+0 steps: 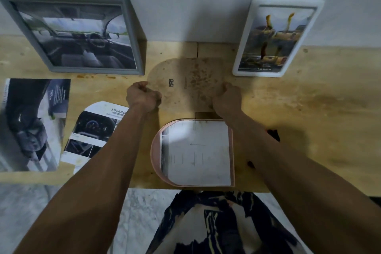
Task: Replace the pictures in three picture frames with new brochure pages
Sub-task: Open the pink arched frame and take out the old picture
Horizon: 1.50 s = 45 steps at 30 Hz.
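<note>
A brown arch-shaped backing board (185,76) lies flat on the wooden table (309,109). My left hand (143,96) grips its left edge and my right hand (227,97) grips its right edge. Just nearer to me lies a pink arch-shaped frame (153,150), face down, with a white paper page (198,150) inside it. A grey frame (132,33) holding a car-interior picture leans on the wall at the left. At the right leans a white frame (243,47) with a yellowish picture.
A brochure page (31,123) lies at the table's left end. Beside it lies an arch-cut brochure page (92,130). A small dark object (275,133) shows behind my right forearm. The table's front edge runs just past the pink frame, with marble floor (31,212) below.
</note>
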Each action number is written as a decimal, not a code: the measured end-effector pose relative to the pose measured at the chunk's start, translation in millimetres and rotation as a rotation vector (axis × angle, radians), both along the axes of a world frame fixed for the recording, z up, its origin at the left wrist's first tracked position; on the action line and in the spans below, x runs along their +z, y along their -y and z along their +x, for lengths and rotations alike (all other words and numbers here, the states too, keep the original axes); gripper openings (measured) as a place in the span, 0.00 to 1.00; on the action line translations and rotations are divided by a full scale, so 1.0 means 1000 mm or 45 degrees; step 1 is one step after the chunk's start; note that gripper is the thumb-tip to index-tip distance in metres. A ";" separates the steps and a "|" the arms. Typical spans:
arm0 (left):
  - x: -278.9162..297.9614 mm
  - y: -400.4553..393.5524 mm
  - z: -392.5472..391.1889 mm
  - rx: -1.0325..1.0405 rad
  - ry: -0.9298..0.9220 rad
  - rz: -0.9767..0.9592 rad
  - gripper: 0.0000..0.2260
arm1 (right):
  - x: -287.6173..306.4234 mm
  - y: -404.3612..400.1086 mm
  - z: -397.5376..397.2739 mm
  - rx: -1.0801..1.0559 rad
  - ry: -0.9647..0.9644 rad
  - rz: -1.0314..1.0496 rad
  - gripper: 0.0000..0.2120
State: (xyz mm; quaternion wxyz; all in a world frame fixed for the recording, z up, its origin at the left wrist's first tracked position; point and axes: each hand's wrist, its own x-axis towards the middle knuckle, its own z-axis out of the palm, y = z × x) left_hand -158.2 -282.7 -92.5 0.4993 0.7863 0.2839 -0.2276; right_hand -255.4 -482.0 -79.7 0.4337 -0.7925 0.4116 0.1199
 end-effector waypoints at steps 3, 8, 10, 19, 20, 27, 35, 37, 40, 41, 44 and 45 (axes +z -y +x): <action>-0.008 0.002 0.007 0.017 -0.023 0.039 0.25 | -0.002 0.003 0.004 0.096 -0.069 -0.008 0.25; -0.018 0.003 0.009 -0.002 -0.028 0.082 0.25 | -0.004 0.001 0.005 0.201 -0.105 -0.026 0.26; -0.016 0.008 0.008 0.004 -0.037 0.022 0.25 | -0.005 0.001 0.003 0.235 -0.098 -0.059 0.23; -0.008 0.003 -0.026 -0.185 0.139 0.155 0.24 | -0.006 -0.007 -0.024 0.177 0.127 -0.071 0.26; -0.006 0.001 -0.035 -0.215 0.171 0.167 0.22 | -0.006 -0.010 -0.032 0.172 0.144 -0.092 0.25; -0.003 -0.032 -0.122 -0.364 0.327 0.252 0.11 | 0.003 -0.050 -0.109 0.224 0.127 -0.157 0.27; -0.010 -0.054 -0.189 -0.652 0.358 0.457 0.12 | -0.013 -0.082 -0.171 0.506 -0.041 -0.356 0.31; -0.012 -0.055 -0.192 -0.677 0.356 0.469 0.13 | -0.017 -0.086 -0.176 0.566 -0.074 -0.393 0.32; -0.010 -0.054 -0.192 -0.655 0.333 0.479 0.12 | -0.020 -0.089 -0.180 0.626 -0.079 -0.440 0.31; -0.008 -0.052 -0.192 -0.647 0.329 0.482 0.11 | -0.020 -0.089 -0.180 0.634 -0.079 -0.451 0.31; -0.003 -0.050 -0.193 -0.599 0.332 0.461 0.07 | -0.020 -0.089 -0.180 0.656 -0.090 -0.468 0.30; -0.003 -0.049 -0.194 -0.586 0.331 0.459 0.06 | -0.020 -0.089 -0.180 0.659 -0.094 -0.468 0.30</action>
